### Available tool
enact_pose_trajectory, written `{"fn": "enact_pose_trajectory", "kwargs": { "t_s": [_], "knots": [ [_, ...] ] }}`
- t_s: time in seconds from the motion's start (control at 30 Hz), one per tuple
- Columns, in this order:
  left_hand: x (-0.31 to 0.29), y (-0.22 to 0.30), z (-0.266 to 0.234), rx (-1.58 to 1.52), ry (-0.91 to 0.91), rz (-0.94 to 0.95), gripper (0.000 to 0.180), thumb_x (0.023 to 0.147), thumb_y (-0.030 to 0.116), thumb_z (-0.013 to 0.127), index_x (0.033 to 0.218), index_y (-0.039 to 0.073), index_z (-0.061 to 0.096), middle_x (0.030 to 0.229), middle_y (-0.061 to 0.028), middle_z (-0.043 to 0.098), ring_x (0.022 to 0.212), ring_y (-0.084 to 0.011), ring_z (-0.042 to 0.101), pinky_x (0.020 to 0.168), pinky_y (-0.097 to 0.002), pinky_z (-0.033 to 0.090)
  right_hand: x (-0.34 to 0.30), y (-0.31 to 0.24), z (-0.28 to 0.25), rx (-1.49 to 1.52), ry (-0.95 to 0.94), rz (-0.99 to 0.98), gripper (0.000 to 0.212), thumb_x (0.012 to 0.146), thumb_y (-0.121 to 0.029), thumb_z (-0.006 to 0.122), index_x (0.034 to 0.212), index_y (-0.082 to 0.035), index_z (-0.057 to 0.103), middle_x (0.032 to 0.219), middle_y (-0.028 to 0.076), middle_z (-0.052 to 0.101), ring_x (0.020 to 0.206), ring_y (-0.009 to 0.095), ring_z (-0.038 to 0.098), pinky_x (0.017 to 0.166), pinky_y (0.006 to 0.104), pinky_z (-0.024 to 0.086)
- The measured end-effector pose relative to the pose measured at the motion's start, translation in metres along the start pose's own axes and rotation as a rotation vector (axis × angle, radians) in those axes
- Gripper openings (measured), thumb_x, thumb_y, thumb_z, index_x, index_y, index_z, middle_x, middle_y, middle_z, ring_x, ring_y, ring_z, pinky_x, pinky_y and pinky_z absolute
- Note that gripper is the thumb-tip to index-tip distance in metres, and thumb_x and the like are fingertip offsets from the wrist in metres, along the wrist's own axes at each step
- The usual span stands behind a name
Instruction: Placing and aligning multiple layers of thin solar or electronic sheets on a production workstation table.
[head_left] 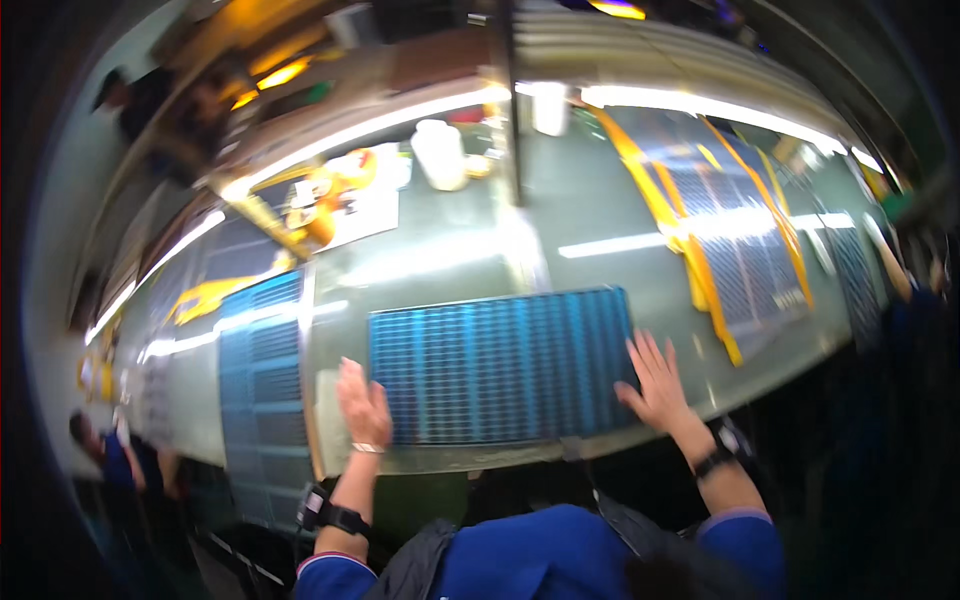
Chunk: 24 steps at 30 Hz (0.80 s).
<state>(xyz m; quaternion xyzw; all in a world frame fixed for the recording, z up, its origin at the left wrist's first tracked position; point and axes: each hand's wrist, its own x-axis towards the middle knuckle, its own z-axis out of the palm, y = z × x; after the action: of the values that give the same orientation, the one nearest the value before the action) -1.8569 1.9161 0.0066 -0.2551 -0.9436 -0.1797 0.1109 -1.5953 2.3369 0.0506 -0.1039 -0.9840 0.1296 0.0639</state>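
Observation:
A blue rectangular panel (500,370), covered with rows of fine dark grid marks, lies flat on the green-grey table (420,225) in front of me. My left hand (363,405) is at its left edge, fingers stretched out and upright. At the opposite edge is my right hand (655,385), its fingers spread and thumb toward the panel's corner. Both palms look to be at the panel's sides; whether they press on it I cannot tell. Neither hand grips anything.
Another blue panel (262,370) lies to the left, beside a narrow strip (312,400). Grey sheets with orange borders (735,240) lie at right. Farther back stand a white container (440,155), a white cup (549,108) and orange rolls (318,222). Co-workers are at both sides.

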Motion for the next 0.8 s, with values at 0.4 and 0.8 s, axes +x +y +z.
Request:
{"fn": "enact_pose_trajectory", "kwargs": {
  "t_s": [0.4, 0.8],
  "knots": [
    [-0.101, -0.019, -0.065, -0.322, 0.085, -0.107, 0.025, 0.087, 0.013, 0.056, 0.109, 0.001, 0.061, 0.118, -0.0180, 0.058, 0.110, -0.0338, 0.054, 0.097, -0.0414, 0.040, -0.083, -0.030, 0.006, 0.188, 0.096, -0.490, 0.040, 0.077, 0.000, 0.053, 0.115, -0.014, 0.057, 0.127, 0.010, 0.052, 0.121, 0.028, 0.048, 0.105, 0.0489, 0.034],
    [-0.149, -0.126, -0.081, -0.039, 0.232, -0.606, 0.046, 0.076, 0.006, 0.060, 0.120, -0.001, 0.051, 0.131, -0.0203, 0.047, 0.122, -0.0361, 0.043, 0.103, -0.0442, 0.033, 0.116, -0.029, -0.250, 0.467, 1.087, 0.231, 0.022, 0.077, -0.017, 0.075, 0.085, 0.001, 0.065, 0.082, 0.007, 0.068, 0.069, 0.013, 0.062, 0.071, 0.0254, 0.049]
  ]
}}
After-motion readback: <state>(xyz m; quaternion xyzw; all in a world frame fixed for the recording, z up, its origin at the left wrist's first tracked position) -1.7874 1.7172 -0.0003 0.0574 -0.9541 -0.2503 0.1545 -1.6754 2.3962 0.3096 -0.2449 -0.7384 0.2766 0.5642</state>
